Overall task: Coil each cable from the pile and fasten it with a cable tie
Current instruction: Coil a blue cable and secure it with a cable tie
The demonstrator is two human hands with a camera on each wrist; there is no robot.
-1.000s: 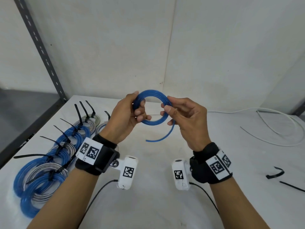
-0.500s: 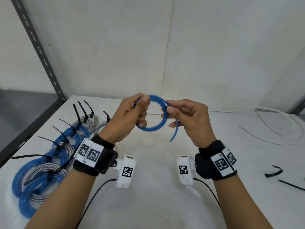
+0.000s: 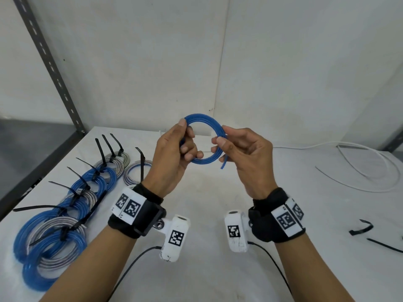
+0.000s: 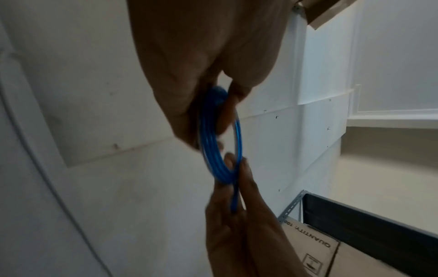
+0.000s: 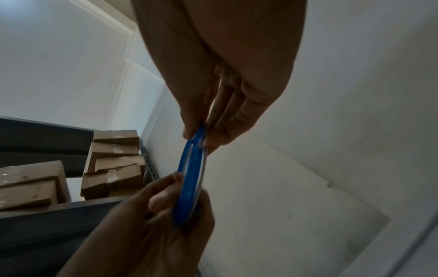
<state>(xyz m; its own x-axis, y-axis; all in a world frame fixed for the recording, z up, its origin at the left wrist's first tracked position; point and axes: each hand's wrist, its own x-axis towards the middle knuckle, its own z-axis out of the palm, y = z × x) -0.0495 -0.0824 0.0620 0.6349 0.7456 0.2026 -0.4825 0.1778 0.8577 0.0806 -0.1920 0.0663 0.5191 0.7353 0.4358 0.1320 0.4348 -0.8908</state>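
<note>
A: From the head view, where is the blue cable (image 3: pixel 202 140)?

B: Held up above the desk (image 3: pixel 209 214), wound into a ring. The left hand (image 3: pixel 174 158) grips it at nine o'clock, thumb on the outside, fingers curled through the middle. The right hand (image 3: pixel 244 155) pinches it at three o'clock, and a short free end sticks down at about five o'clock.

A: What lies on the desk?

B: A row of tied coils (image 3: pixel 65 212), blue and grey, at eight o'clock of the hands, each with a black cable tie sticking out. A loose white cable (image 3: pixel 370 171) lies at three o'clock, and black cable ties (image 3: pixel 361 228) at four o'clock.

A: And the left wrist view?

B: The left hand (image 4: pixel 201 65) comes from twelve o'clock, fingers closed on the blue ring's (image 4: pixel 213 150) top; the right hand (image 4: pixel 239 215) pinches its bottom from six o'clock.

A: The right wrist view?

B: Mirrored: the right hand (image 5: pixel 225 75) pinches the ring (image 5: pixel 189 178) from twelve o'clock, the left hand (image 5: pixel 154 224) clasps it at six. Cardboard boxes (image 5: pixel 113 165) stand at nine o'clock.
</note>
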